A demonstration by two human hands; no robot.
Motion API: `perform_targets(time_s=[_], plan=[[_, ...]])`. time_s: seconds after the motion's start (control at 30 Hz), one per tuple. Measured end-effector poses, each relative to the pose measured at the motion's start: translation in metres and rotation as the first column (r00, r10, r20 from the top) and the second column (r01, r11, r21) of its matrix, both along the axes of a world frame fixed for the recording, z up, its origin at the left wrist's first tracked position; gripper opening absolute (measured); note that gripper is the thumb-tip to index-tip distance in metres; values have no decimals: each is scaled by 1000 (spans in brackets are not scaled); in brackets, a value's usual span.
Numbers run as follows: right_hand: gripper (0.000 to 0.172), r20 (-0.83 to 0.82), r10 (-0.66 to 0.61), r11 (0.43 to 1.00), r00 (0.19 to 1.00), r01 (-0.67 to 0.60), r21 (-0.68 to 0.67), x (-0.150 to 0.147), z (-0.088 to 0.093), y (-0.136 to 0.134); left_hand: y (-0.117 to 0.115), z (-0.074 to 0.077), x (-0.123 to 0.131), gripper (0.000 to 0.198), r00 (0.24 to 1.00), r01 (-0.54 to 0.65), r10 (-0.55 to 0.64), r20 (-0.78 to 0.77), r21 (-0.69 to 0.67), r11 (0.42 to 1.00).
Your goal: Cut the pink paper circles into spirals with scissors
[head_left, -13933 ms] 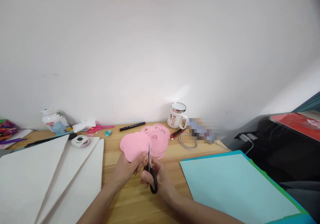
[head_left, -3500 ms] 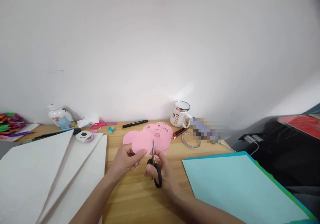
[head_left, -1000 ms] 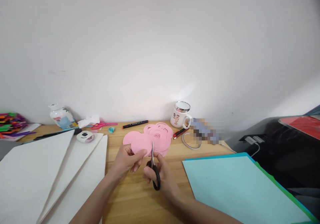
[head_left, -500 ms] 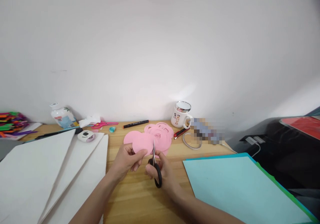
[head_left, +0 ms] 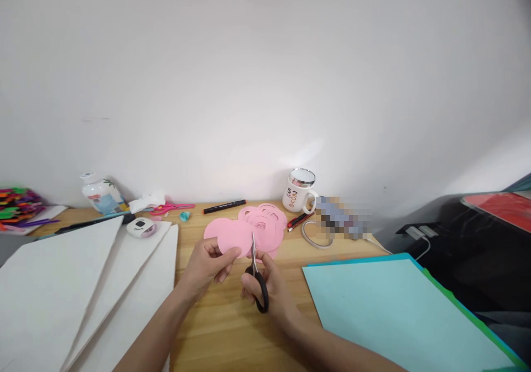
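Note:
Pinched between thumb and fingers of my left hand [head_left: 211, 261] is a round pink paper piece [head_left: 233, 238]. My right hand [head_left: 265, 283] grips black-handled scissors [head_left: 261, 292], their blades pointing up and away at the right edge of that piece. Whether the blades are parted is hard to see. Behind lies a heap of pink paper cut-outs [head_left: 271, 231], some curled into rings or spirals. Another pink round shows at the left, partly covered by the held piece.
White sheets [head_left: 45, 283] lie at left with a white correction-tape-like item [head_left: 140, 227] on them. Turquoise sheets [head_left: 394, 305] cover the right. Along the wall stand a bottle [head_left: 102, 194], a black marker [head_left: 224, 207], pink scissors [head_left: 174, 207] and a mug [head_left: 299, 190].
The scissors' blades have shifted slightly along the paper's right edge. Both hands keep their holds, and the whole view has moved a little.

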State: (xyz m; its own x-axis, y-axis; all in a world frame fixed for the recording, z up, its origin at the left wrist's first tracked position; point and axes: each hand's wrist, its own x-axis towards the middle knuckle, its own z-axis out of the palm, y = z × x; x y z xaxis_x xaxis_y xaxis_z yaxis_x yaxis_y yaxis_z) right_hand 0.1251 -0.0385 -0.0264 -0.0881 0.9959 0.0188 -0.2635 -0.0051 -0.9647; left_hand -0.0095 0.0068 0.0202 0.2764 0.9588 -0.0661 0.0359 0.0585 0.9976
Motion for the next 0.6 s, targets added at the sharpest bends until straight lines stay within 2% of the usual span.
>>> perform_targets(time_s=[0.2, 0.4, 0.6], plan=[[45, -4, 6, 1000, 1000, -6, -6, 0, -3, 1, 0, -1, 0, 34, 999, 20, -20, 40, 11, 1000], [46, -7, 3, 1000, 1000, -3, 8, -1, -4, 0, -2, -1, 4, 33, 990, 82, -76, 115, -45, 996], [45, 0, 30, 1000, 1000, -30, -4, -1, -4, 0, -1, -4, 6, 34, 999, 13, -12, 34, -45, 999]])
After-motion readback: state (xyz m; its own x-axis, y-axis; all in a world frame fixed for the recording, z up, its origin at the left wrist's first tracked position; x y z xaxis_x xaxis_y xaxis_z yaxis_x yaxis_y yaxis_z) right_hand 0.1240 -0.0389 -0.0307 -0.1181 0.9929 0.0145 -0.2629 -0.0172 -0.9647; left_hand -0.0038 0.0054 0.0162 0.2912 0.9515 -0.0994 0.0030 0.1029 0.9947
